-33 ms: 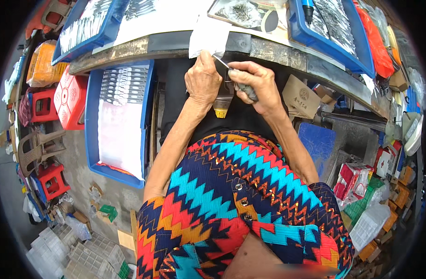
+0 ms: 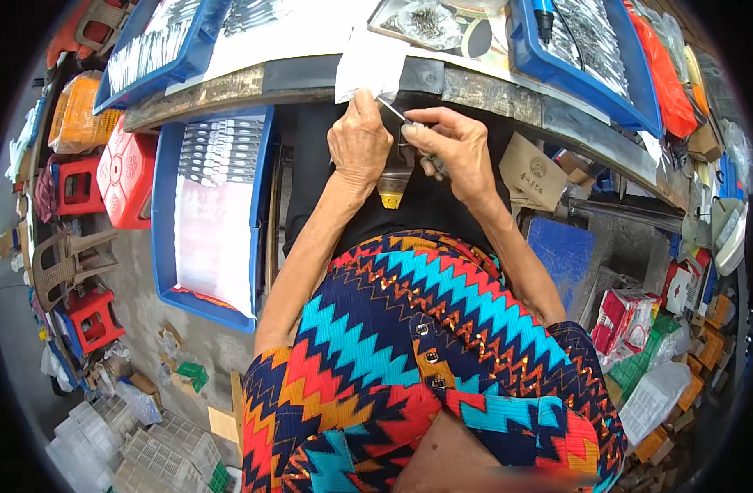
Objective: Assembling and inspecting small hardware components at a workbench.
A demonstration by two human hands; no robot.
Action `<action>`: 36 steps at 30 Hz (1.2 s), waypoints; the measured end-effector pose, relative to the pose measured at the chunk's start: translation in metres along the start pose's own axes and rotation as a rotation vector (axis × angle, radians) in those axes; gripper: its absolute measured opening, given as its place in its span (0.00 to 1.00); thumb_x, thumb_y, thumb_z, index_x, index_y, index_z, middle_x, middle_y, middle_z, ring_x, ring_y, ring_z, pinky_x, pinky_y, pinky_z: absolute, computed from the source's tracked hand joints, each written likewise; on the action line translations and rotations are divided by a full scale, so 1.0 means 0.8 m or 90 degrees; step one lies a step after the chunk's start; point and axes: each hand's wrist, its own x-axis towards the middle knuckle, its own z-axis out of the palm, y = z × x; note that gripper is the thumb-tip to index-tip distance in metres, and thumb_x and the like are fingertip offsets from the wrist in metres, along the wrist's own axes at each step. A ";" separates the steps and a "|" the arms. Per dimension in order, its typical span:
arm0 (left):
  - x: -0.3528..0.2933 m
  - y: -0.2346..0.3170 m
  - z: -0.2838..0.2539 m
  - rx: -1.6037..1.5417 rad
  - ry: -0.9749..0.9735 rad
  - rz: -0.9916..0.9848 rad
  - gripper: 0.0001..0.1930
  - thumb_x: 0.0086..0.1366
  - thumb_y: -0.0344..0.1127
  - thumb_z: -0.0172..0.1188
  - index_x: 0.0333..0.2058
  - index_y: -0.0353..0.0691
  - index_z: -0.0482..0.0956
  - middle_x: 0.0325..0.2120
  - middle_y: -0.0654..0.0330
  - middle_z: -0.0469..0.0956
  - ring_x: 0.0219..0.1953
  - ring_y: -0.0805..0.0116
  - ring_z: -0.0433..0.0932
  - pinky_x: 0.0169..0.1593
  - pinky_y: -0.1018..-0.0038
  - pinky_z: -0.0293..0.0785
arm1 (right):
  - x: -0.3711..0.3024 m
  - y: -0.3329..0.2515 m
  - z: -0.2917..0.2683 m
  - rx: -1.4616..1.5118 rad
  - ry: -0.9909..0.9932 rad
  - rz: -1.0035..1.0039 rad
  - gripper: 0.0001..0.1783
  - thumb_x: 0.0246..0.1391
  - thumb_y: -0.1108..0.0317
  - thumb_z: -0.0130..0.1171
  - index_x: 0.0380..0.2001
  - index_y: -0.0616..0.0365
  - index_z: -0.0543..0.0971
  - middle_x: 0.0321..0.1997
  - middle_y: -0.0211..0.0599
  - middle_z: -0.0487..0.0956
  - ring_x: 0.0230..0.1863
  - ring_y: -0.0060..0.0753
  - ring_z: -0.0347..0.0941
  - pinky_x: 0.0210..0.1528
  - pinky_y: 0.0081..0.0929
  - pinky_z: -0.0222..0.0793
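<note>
At the bench's front edge my left hand (image 2: 359,140) is closed in a pinch, its fingertips against a white cloth or paper (image 2: 370,66) draped over the edge. Whatever it grips is too small or hidden to name. My right hand (image 2: 457,149) is closed around a hand tool with a thin metal shaft (image 2: 390,108). The shaft slants up and left toward my left fingertips; the fingers mostly cover its handle. Below and between the hands, over my dark-clothed lap, a yellow-ended object (image 2: 390,200) shows, its kind unclear.
A blue tray (image 2: 253,246) with rows of dark-handled pieces and a white sheet lies left, below the bench (image 2: 475,89). More blue bins (image 2: 594,99) stand on top, beside a tray of small dark parts (image 2: 430,25). A cardboard box (image 2: 534,172) sits right; red stools (image 2: 93,320) left.
The fingers of my right hand have shifted and curled around the tool, and its grey handle, plain to see before, is now mostly covered. My left hand stays in place.
</note>
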 end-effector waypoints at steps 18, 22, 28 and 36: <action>-0.002 -0.003 0.011 -0.020 0.053 0.008 0.07 0.48 0.21 0.52 0.26 0.35 0.63 0.17 0.50 0.72 0.19 0.53 0.75 0.20 0.67 0.71 | 0.005 0.008 0.009 0.251 -0.028 0.067 0.11 0.49 0.70 0.56 0.35 0.65 0.77 0.18 0.28 0.71 0.13 0.13 0.61 0.09 0.10 0.52; 0.000 -0.002 0.011 -0.014 0.055 0.011 0.07 0.48 0.21 0.52 0.25 0.35 0.63 0.17 0.51 0.71 0.20 0.54 0.75 0.21 0.68 0.72 | 0.009 0.012 0.008 0.363 -0.024 0.116 0.12 0.50 0.71 0.56 0.37 0.66 0.75 0.22 0.31 0.71 0.14 0.15 0.62 0.09 0.11 0.52; 0.002 -0.002 0.013 -0.004 0.067 0.011 0.07 0.48 0.21 0.52 0.25 0.35 0.63 0.18 0.51 0.72 0.20 0.53 0.75 0.21 0.68 0.72 | 0.014 0.018 0.001 0.498 -0.087 0.219 0.15 0.54 0.70 0.50 0.45 0.64 0.70 0.21 0.34 0.68 0.16 0.20 0.62 0.08 0.11 0.52; 0.000 -0.008 -0.006 -0.088 -0.020 -0.002 0.05 0.56 0.25 0.51 0.29 0.35 0.64 0.16 0.46 0.72 0.23 0.46 0.75 0.23 0.60 0.69 | 0.002 0.017 0.006 0.263 -0.155 0.115 0.14 0.54 0.63 0.52 0.36 0.64 0.74 0.19 0.30 0.69 0.13 0.16 0.62 0.12 0.12 0.53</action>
